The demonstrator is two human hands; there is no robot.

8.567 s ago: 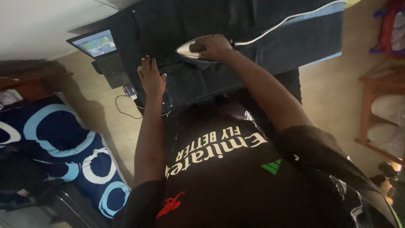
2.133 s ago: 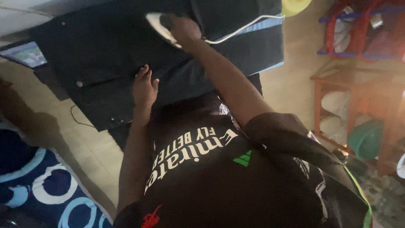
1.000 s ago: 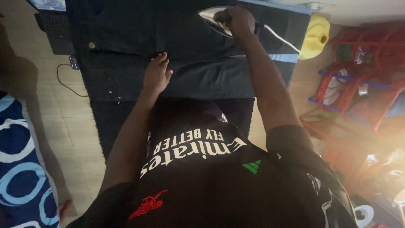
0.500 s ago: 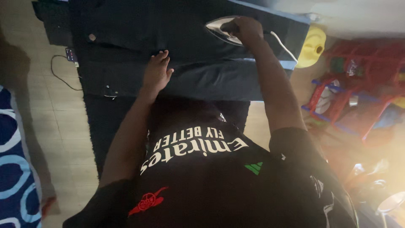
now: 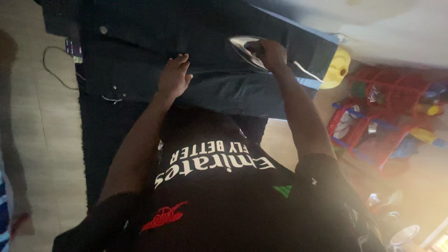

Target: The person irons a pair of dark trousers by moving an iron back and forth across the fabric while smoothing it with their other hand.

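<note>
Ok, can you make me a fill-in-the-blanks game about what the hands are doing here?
1. The right hand grips the handle of a silver ____.
2. The left hand lies flat, fingers spread, on the dark ____.
3. A white ____ trails from the iron past the right wrist.
4. The jug on the floor beyond the blue-edged pad is ____ in colour.

Missing words: iron; garment; cord; yellow
</note>
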